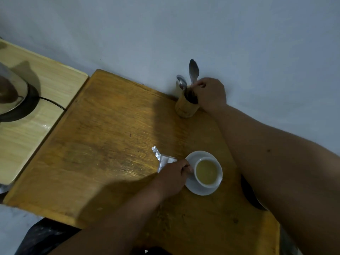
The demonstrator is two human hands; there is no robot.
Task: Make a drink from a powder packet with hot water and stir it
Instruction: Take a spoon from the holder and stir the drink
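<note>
A white cup (208, 172) full of yellowish drink stands on a white saucer (195, 186) on the wooden table (110, 144). My left hand (173, 178) grips the cup's handle. Just left of it lies the torn silver powder packet (163, 160), partly under my fingers. At the far edge by the wall stands a bamboo holder (184, 108) with spoons. My right hand (210, 93) reaches into it, fingers closed on the stem of a tall spoon (193, 70). A second spoon (181, 82) leans beside it.
A steel electric kettle (11, 91) sits on its black base with a cord on a paler side table (36, 115) at the left. A grey wall (220, 34) runs right behind the holder. A dark object (250, 196) lies under my right forearm.
</note>
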